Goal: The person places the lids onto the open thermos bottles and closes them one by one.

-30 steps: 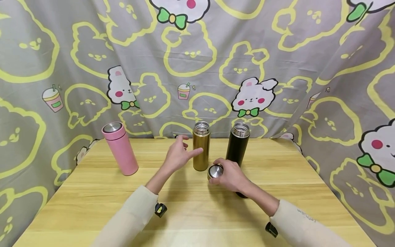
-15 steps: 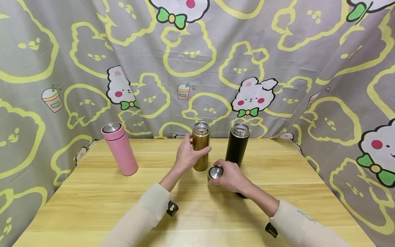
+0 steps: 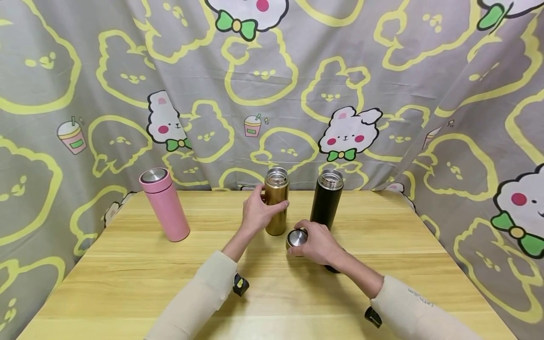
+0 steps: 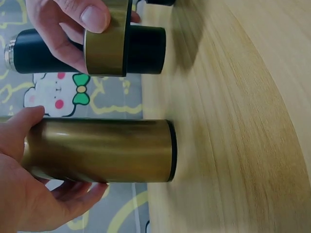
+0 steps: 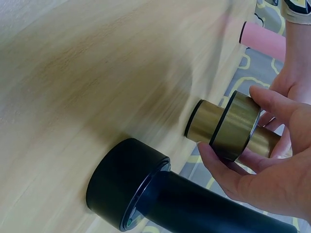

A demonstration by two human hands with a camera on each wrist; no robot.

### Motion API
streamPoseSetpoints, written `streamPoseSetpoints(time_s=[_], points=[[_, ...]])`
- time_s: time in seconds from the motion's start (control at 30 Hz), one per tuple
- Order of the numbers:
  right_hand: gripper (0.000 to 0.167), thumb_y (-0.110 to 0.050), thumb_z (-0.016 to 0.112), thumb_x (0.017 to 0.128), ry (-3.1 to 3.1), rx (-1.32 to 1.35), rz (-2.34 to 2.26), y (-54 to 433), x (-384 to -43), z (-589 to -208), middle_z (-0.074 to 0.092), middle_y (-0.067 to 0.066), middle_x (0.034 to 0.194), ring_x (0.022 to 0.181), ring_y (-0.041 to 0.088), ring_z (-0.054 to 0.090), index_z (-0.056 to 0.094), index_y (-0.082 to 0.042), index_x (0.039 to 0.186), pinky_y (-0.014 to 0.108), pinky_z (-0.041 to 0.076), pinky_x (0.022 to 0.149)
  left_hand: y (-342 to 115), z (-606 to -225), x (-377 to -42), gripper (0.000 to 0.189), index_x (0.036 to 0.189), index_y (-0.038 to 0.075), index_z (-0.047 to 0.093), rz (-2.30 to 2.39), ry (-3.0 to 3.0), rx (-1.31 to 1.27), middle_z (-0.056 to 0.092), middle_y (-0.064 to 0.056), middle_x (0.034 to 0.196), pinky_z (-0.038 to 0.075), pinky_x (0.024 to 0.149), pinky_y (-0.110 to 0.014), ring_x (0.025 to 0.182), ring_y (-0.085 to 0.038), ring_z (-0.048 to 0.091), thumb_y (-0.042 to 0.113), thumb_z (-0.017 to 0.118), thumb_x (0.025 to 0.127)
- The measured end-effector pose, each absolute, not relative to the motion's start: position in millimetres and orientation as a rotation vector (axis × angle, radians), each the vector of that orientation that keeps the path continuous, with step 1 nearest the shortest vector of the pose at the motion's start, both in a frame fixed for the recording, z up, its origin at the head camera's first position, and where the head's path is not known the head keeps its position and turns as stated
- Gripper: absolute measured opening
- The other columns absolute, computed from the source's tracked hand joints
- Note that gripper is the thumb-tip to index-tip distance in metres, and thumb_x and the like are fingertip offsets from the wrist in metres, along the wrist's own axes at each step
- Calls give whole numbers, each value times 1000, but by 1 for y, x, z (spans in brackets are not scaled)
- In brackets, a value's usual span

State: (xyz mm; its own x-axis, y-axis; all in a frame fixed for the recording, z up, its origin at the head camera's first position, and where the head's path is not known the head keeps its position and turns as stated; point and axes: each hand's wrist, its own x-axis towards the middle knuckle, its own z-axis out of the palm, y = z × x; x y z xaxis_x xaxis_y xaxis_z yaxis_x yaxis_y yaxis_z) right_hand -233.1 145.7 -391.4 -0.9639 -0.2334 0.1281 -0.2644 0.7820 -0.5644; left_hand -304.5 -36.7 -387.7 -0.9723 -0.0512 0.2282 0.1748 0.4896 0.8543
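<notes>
A lidless gold thermos (image 3: 277, 225) stands upright near the middle of the table, its steel neck exposed. My left hand (image 3: 256, 211) grips its upper body, thumb across the front and fingers behind. In my right hand (image 3: 320, 243) a gold thermos lid (image 3: 296, 238) with a steel top is pinched by its sides. The left wrist view has this lid (image 4: 105, 46) raised off the table. Just right of the gold thermos stands a black thermos (image 3: 326, 202), also uncapped. Its black lid (image 5: 124, 182) rests on the table, mostly covered by my right wrist in the head view.
A pink thermos (image 3: 168, 210) with its lid on stands at the left of the wooden table (image 3: 140, 283). Behind the table's back edge hangs a grey curtain (image 3: 204, 71) with cartoon rabbits.
My left hand has moved right and taken hold of the gold thermos, which it was reaching towards a second ago. The right hand with the gold lid has stayed in place.
</notes>
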Motion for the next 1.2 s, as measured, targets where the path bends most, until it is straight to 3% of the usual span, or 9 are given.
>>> streamPoseSetpoints(time_s=[0.27, 0.73, 1.2], points=[[59, -27, 93, 67, -2911, 410, 927, 145, -234, -391, 73, 7, 104, 91, 21, 66, 69, -4, 116, 35, 53, 78, -44, -385, -301, 67, 124, 22, 60, -1541, -2492, -122, 71, -3, 115, 58, 83, -42, 99, -23, 70, 44, 93, 69], [58, -27, 94, 67, -2891, 426, 930, 150, -232, -392, 73, 8, 105, 94, 22, 66, 69, -4, 114, 37, 53, 82, -68, -376, -271, 73, 129, 20, 59, -1689, -2575, -242, 72, -4, 116, 55, 92, -45, 107, -21, 70, 39, 95, 68], [59, -26, 93, 68, -2893, 431, 923, 150, -233, -391, 73, 8, 105, 91, 21, 66, 69, -3, 116, 37, 54, 80, -78, -378, -258, 61, 115, 20, 63, -1677, -2646, -367, 72, 0, 103, 56, 86, -40, 97, -17, 69, 41, 95, 67]])
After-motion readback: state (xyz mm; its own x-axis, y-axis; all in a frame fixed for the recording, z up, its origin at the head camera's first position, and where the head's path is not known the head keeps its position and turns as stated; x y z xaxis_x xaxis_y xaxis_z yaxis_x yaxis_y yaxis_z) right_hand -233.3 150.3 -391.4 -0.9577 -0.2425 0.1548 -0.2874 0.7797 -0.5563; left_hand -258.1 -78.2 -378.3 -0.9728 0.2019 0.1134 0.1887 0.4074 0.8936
